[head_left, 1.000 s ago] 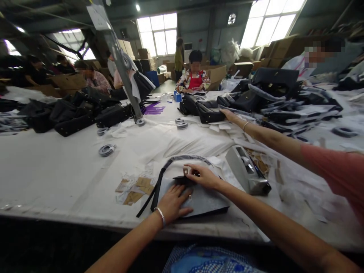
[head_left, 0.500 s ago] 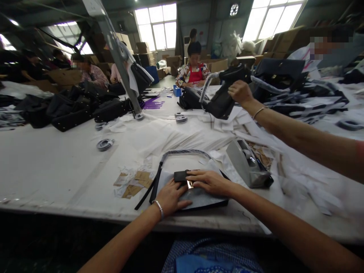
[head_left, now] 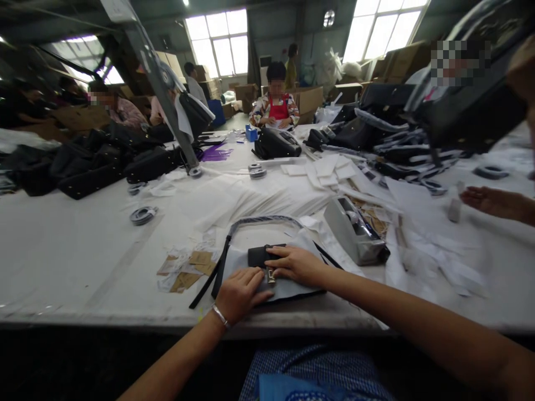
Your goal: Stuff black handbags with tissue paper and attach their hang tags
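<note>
Rolls of tape [head_left: 142, 214] lay on the table [head_left: 62, 250] at 9 o'clock of the hands, card scraps [head_left: 188, 270] just left of the bag [head_left: 288, 287]. The bag was flat at the near table edge, wrapped in grey cover, strap [head_left: 263, 221] looping off at 12 o'clock. L hand [head_left: 240, 292] lay palm-down on the bag's left part, fingers spread, pressing, not clenched on anything. R hand [head_left: 295, 264] rested on the black flap [head_left: 259, 256], fingertips pinching at the metal clasp [head_left: 270, 274]; can't tell how firm. Tape dispenser [head_left: 355, 234] stood at 2 o'clock, near but apart. Co-worker's hand [head_left: 487, 199] sat open at 3 o'clock, well apart. Bag judged light, soft, floppy; cover prob. slick, so pin w/ flat palm, take hold by flap edge or clasp, not the strap
</note>
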The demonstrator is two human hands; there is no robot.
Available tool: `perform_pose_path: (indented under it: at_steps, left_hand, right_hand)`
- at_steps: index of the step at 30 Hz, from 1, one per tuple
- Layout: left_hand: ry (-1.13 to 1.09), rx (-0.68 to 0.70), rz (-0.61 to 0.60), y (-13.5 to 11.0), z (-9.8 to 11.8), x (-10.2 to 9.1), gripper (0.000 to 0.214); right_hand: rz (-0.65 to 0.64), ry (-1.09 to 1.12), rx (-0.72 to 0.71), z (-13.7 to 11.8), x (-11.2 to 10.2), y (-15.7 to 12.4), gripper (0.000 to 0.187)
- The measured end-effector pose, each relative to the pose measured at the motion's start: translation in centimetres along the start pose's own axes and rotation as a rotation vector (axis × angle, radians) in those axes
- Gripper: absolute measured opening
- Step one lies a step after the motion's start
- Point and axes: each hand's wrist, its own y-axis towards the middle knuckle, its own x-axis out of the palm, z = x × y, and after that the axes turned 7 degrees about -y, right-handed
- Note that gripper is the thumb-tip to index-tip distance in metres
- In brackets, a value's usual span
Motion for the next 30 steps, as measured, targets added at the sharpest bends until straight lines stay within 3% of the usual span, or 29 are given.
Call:
perform_pose_path:
  at_steps: [6, 10, 16, 21, 25, 30]
  left_hand:
    - [-0.018, 0.198, 0.045, 0.0, 0.3, -0.4, 0.034]
    - [-0.060, 0.241, 0.065, -0.1, 0.8, 0.1, 0.023]
    - [-0.091, 0.129, -0.082, -0.2, 1.6, 0.3, 0.018]
    - [-0.230, 0.017, -0.164, -0.4, 2.8, -0.2, 0.038]
    - [-0.175, 0.036, -0.115, -0.8, 3.1, 0.2, 0.040]
    - [-0.111, 0.061, 0.022, -1.2, 3.0, 0.5, 0.046]
  right_hand:
    - [-0.046, -0.119, 0.031, -1.1, -0.2, 0.1, 0.034]
    - [-0.038, -0.164, 0.039, -1.3, 0.2, 0.0, 0.036]
    - [-0.035, -0.209, -0.014, -1.1, 0.9, -0.2, 0.040]
    - [0.027, -0.267, -0.091, -0.3, 1.4, 0.5, 0.039]
    - [0.004, -0.276, -0.261, 0.3, 0.9, 2.2, 0.022]
    - [-0.108, -0.161, -0.351, 1.5, 0.4, 2.9, 0.020]
